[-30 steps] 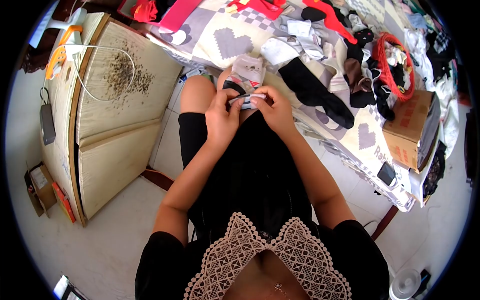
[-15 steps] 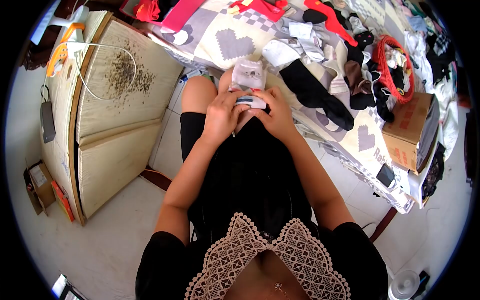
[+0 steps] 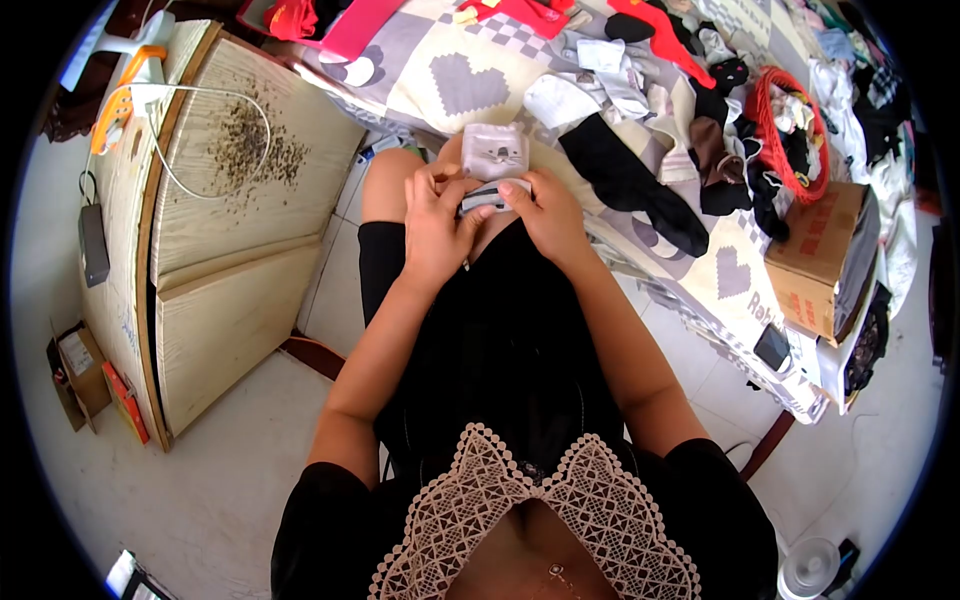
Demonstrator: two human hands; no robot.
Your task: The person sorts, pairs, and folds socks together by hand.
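I record, clocking from the person's lap, a speckled wooden panel at nine o'clock and the left hand at ten, clamped on the striped near fold of a pale sock lying over the thigh at twelve. The right hand, at two, pinches the same fold. Farther out at two, a long black sock and red basket rest on the bed.

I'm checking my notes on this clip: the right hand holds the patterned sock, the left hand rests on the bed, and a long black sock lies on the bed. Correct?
Not quite: the left hand isn't on the bed. The head view shows it gripping the patterned sock together with the right hand. The long black sock does lie on the bed.
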